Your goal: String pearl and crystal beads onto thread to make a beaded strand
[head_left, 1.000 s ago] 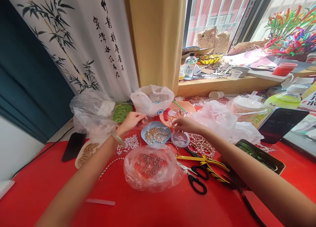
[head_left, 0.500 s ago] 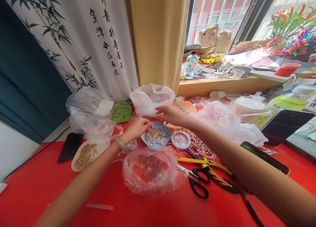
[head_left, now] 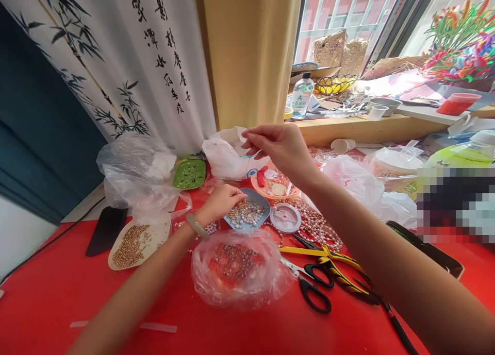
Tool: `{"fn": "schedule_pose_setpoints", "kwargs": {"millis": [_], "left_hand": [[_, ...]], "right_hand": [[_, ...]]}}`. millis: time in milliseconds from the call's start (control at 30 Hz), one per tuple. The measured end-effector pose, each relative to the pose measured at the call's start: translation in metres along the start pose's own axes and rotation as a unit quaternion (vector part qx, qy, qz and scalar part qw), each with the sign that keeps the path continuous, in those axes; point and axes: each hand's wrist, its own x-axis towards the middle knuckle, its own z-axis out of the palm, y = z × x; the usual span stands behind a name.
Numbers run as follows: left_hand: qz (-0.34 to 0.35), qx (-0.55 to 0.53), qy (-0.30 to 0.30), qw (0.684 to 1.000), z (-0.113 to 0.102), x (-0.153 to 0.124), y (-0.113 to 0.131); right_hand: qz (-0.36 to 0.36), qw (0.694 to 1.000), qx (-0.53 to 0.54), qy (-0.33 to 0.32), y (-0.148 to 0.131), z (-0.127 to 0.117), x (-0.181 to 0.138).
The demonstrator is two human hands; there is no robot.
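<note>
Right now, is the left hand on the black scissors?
No, the left hand is at the blue dish; the scissors lie apart from it, untouched.

Red table (head_left: 46, 303) open near left; bag (head_left: 237, 267) and scissors (head_left: 300, 284) hem blue dish (head_left: 266, 203).

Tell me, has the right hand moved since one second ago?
Yes. The right hand rose from the pink dish, toward the white bag.

Raising the right hand (head_left: 284, 146) off the pink dish (head_left: 275, 187) and up in front of the white bag (head_left: 224, 156), fingertips pinching together, baring the dish below. Drawing the left hand (head_left: 220, 203) back from beside the green dish (head_left: 189, 173) to the near rim of the blue dish (head_left: 249, 213), fingers curling over its beads.
</note>
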Motion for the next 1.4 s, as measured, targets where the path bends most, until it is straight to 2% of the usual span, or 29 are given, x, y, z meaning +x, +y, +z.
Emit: {"fn": "schedule_pose_setpoints", "kwargs": {"millis": [133,200,333,433,633,733,867,1033,1200,1400], "left_hand": [[-0.019,-0.087,-0.051,0.995,-0.004,-0.007,-0.003],[-0.030,-0.175,-0.066,0.982,-0.010,-0.013,-0.004],[-0.055,-0.400,-0.054,0.913,-0.017,-0.026,-0.006],[-0.050,-0.454,-0.018,0.889,-0.016,-0.030,-0.006],[-0.061,-0.479,0.036,0.875,-0.015,-0.030,-0.003],[-0.064,-0.475,0.034,0.877,-0.017,-0.030,-0.002],[-0.076,-0.474,0.015,0.877,-0.018,-0.031,0.001],[-0.088,-0.479,0.008,0.873,-0.012,-0.032,0.002],[-0.099,-0.491,0.022,0.865,-0.010,-0.031,0.001],[-0.101,-0.468,0.027,0.877,-0.010,-0.031,0.001]], "right_hand": [[0.003,1.000,-0.006,0.028,0.002,-0.010,-0.019],[0.026,0.999,-0.033,0.021,0.008,-0.015,-0.032],[0.048,0.991,-0.122,-0.016,0.021,-0.015,-0.055],[0.016,0.979,-0.202,-0.036,0.027,-0.005,-0.062],[-0.010,0.964,-0.253,-0.078,0.034,0.011,-0.062],[-0.004,0.959,-0.269,-0.086,0.038,0.011,-0.063],[-0.012,0.953,-0.296,-0.069,0.043,0.010,-0.067],[-0.076,0.951,-0.294,-0.063,0.046,0.013,-0.070],[-0.083,0.938,-0.333,-0.054,0.045,0.015,-0.072],[-0.120,0.932,-0.341,-0.031,0.043,0.016,-0.074]]}}
